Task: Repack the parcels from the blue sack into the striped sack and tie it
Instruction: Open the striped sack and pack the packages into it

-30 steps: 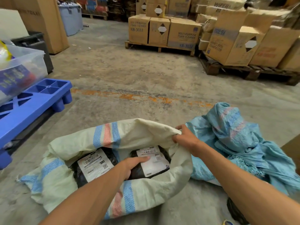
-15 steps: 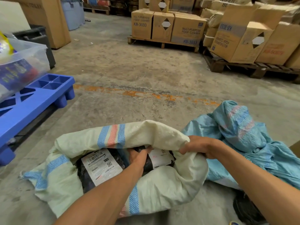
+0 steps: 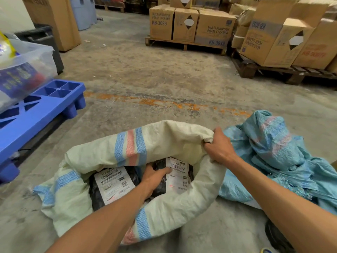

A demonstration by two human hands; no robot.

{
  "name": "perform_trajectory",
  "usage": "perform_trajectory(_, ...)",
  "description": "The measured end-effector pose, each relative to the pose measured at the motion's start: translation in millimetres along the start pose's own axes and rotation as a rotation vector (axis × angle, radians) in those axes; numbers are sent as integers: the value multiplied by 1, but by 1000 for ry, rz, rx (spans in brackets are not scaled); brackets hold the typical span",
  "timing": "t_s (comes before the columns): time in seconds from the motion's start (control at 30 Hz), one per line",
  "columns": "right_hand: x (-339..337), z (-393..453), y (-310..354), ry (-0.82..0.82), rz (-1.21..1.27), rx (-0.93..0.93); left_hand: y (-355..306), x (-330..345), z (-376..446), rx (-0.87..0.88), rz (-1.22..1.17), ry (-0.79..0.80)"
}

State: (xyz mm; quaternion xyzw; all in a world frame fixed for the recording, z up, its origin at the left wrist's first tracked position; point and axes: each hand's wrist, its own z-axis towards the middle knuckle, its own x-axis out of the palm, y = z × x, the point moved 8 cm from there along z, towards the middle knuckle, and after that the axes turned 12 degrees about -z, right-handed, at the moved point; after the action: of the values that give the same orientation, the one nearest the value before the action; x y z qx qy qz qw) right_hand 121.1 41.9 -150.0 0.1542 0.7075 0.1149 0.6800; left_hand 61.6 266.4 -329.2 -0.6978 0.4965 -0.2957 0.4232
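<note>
**Seating parcels in the striped sack: hold and placement**

Two black parcels lie inside the striped sack (image 3: 160,143), each with a white shipping label facing up. The left parcel (image 3: 113,185) sits against the sack's left inner wall; the right parcel (image 3: 177,175) lies under the far right part of the rim. They are just beside each other, with my left hand between them.

I have the left hand (image 3: 155,178) reaching down through the mouth. Its fingers are extended and lie across the right parcel's black wrap, the tips touching the edge of its label. I judge this to be a press that seats the parcel deeper, not a grip; the thumb side is hidden, so I cannot rule out a pinch.

My right hand (image 3: 220,147) is closed around a bunched fold of the rim at the sack's far right. This hold lifts the cloth and keeps the mouth open, because the woven fabric would otherwise slump over the parcels.

The blue sack (image 3: 273,152) lies crumpled on the floor, touching the striped sack's right side and the right forearm. It appears collapsed; whether any parcel remains inside I cannot tell. A dark bundle (image 3: 277,236) lies at the lower right.

Tying is not yet begun.
</note>
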Motion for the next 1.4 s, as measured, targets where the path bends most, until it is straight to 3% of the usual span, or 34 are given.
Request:
perform_trajectory(0.27, 2, -11, -5, 86, -221, 38, -1, -4, 2, -112, -278, -31)
perform_trajectory(0.43, 25, -16, -6, 269, 97, 48, -8, 28, -7, -204, -396, 8)
perform_trajectory(0.53, 33, -19, -12, 382, 246, 144, -1, 33, -9, -137, -308, -81)
perform_trajectory(0.7, 43, -26, -25, 519, 313, 246, 4, 36, -9, -77, -94, -94)
perform_trajectory(0.87, 41, -12, -19, 423, 157, 116, 10, 38, 1, -131, 76, -28)
perform_trajectory(1.03, 25, -3, 25, 125, -220, -115, 2, 22, 7, -140, 468, -49)
perform_trajectory(1.13, 24, 0, 56, 20, -416, -236, -13, 19, 4, 4, 606, 21)
perform_trajectory(1.27, 40, 0, 80, 9, -542, -338, -48, -34, -24, 159, 646, -264)
perform_trajectory(1.4, 60, -8, 91, 42, -709, -452, -29, -110, -39, -121, 688, -513)
